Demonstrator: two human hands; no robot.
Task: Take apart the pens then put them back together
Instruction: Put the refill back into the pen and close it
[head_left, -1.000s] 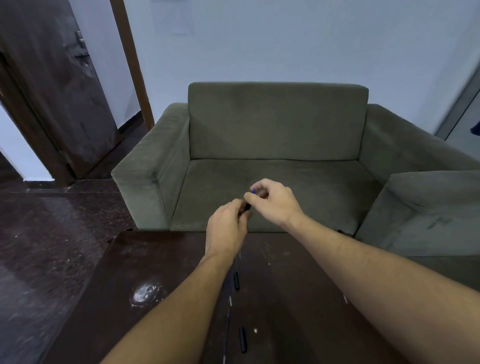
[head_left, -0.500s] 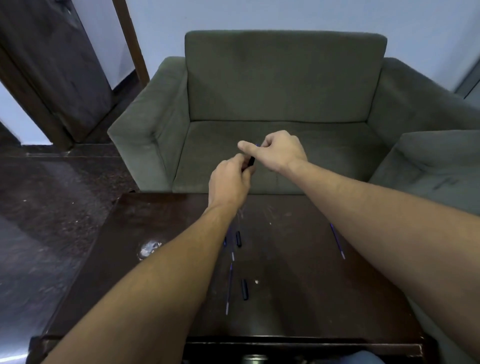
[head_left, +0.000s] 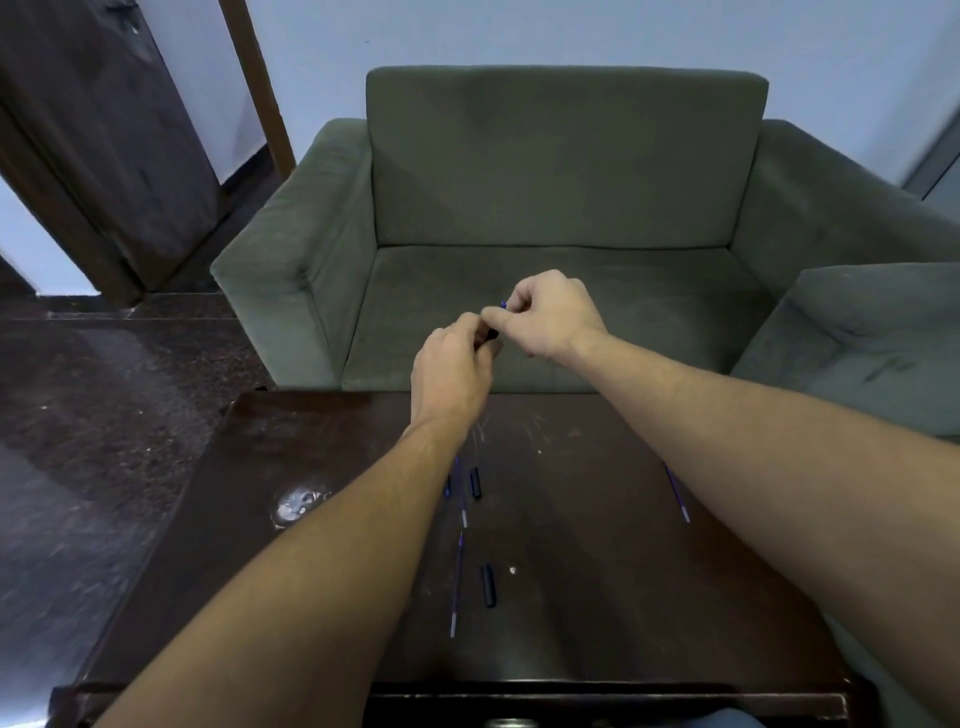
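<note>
My left hand and my right hand meet above the far edge of the dark table, both pinching one small dark pen with a blue tip; most of it is hidden by my fingers. On the table lie loose pen parts: a thin blue refill, another refill partly under my left forearm, a third refill beside my right forearm, a black cap and a second black piece.
A green sofa stands just beyond the table, with a cushion at the right. A white smudge marks the table's left side. A dark door and glossy floor are at the left.
The view has tilted down, showing more of the table and its parts. My right forefinger, stretched out half a second ago, has curled back onto the pen. Both hands stay together.
</note>
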